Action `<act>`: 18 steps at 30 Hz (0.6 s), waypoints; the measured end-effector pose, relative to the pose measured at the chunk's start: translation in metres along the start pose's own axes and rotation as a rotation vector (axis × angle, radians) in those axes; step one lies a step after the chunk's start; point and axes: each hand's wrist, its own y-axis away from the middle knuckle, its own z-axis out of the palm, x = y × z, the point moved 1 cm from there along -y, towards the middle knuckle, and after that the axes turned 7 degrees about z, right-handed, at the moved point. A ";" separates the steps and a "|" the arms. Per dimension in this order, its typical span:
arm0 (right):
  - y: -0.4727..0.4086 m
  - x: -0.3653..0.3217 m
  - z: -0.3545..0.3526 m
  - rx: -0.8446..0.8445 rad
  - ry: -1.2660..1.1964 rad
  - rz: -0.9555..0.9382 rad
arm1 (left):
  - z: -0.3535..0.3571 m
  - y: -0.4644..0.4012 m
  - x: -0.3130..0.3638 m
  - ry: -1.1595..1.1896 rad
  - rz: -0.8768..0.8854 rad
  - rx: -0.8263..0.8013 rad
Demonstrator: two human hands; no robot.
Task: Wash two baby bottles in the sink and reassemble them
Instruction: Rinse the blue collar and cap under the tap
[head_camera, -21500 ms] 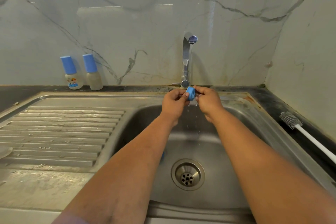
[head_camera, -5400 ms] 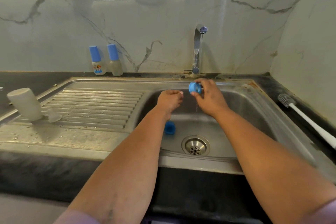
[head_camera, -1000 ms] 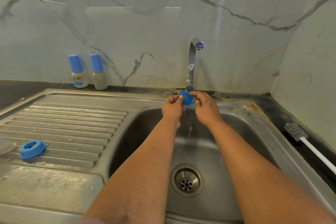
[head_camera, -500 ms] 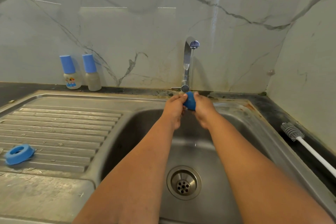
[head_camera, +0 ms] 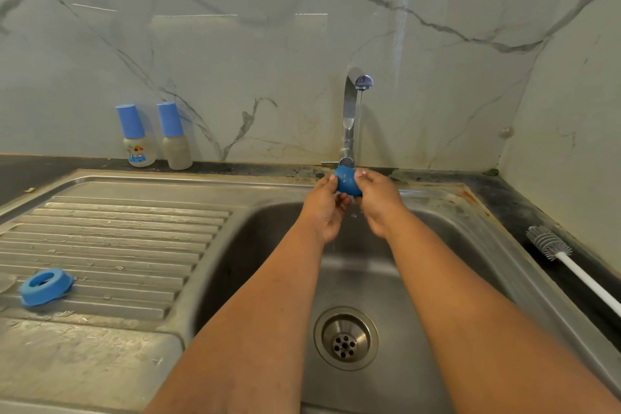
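1. The blue bottle part (head_camera: 347, 182), a small rounded cap-like piece, sits between my two hands directly below the tap (head_camera: 351, 118), above the back edge of the sink (head_camera: 470, 245). Its exact form is partly hidden by my fingers.
2. My left hand (head_camera: 324, 208) grips it from the left, thumb up on its near side and fingers curled beneath.
3. My right hand (head_camera: 378, 202) pinches it from the right, fingertips on its upper edge. Both hands touch the part; neither is nearer than the other.
4. A thin stream of water falls from the spout onto or just behind the part; I cannot tell which.
5. Which way the part's opening faces I cannot tell; I judge it should turn up toward the stream for a full rinse.
6. A blue ring (head_camera: 45, 286) lies flat on the ribbed drainboard (head_camera: 117, 239), well apart to my left. My left hand is the nearer one, so I judge it the natural hand for setting the rinsed part down beside that ring.
7. Two capped bottles (head_camera: 154, 136) stand upright by the wall, behind the drainboard.
8. A bottle brush (head_camera: 551, 247) lies on the counter to my right, outside the basin.
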 end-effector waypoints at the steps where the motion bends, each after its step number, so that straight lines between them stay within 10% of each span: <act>1: 0.000 0.000 -0.002 0.032 0.087 -0.073 | 0.001 0.001 -0.001 0.010 -0.012 -0.016; 18: 0.014 -0.010 -0.017 0.336 0.464 -0.419 | 0.013 0.001 -0.008 0.245 -0.094 0.076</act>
